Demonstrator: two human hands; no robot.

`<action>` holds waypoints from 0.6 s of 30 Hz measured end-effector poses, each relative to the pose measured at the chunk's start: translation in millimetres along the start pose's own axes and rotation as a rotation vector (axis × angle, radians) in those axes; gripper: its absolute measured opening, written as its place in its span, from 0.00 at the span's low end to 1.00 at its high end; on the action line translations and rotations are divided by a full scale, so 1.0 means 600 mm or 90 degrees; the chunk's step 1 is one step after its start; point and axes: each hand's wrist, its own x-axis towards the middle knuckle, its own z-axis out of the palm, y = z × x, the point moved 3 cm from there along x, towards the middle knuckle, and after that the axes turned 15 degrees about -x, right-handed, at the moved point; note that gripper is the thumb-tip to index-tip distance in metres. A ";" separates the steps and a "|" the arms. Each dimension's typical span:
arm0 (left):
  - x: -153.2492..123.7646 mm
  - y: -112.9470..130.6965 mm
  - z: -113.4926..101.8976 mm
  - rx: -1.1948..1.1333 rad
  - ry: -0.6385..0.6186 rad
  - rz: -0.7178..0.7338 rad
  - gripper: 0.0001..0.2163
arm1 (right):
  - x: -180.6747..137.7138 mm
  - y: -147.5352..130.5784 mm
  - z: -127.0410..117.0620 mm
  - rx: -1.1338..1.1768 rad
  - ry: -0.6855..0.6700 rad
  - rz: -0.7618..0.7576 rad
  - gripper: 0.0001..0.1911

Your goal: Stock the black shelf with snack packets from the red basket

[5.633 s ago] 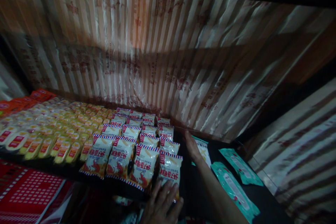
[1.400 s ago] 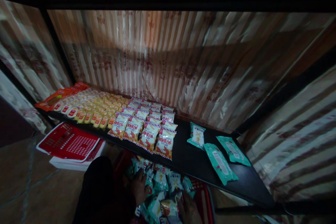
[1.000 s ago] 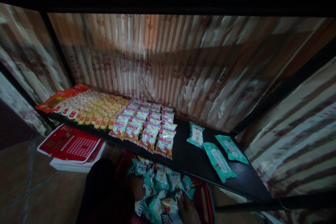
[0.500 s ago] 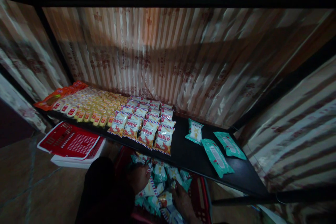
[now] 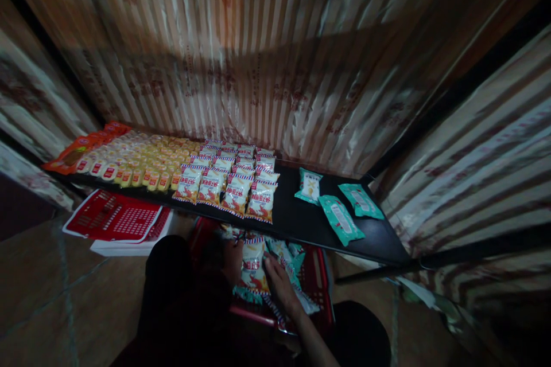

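Note:
Both my hands are down in a red basket [image 5: 322, 284] that stands on the floor under the front edge of a black shelf [image 5: 297, 222]. My left hand [image 5: 232, 259] grips the left edge of a white-and-red snack packet [image 5: 253, 265]. My right hand [image 5: 278, 285] holds the same packet's right side. Teal packets [image 5: 289, 253] and more white-and-red ones lie loose in the basket around it. On the shelf above, white-and-red packets [image 5: 228, 183] stand in neat rows.
Yellow packets [image 5: 138, 161] and orange ones [image 5: 80, 148] fill the shelf's left part. Three teal packets [image 5: 340, 219] lie on its right part. A red basket [image 5: 114, 221] rests on a white tray [image 5: 129, 246] on the floor at left. Striped cloth hangs behind.
My hands left the shelf and went down into the basket. They sorted through the loose packets and now hold one white-and-red packet between them. The view tilted downward.

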 end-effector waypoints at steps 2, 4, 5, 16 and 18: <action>-0.006 0.004 -0.002 -0.014 0.017 -0.016 0.09 | -0.009 0.001 0.018 0.047 -0.025 0.010 0.38; -0.012 0.008 -0.001 -0.031 0.014 -0.024 0.11 | -0.018 0.001 0.028 0.073 -0.023 0.000 0.40; -0.017 0.011 0.000 -0.042 0.004 -0.025 0.12 | -0.021 0.000 0.031 0.082 -0.019 -0.010 0.41; -0.067 0.036 0.000 -0.128 -0.062 0.080 0.19 | -0.042 -0.033 0.015 0.164 -0.074 0.008 0.33; -0.064 0.045 -0.003 -0.121 -0.045 0.102 0.18 | -0.047 -0.036 0.015 0.183 -0.080 0.014 0.33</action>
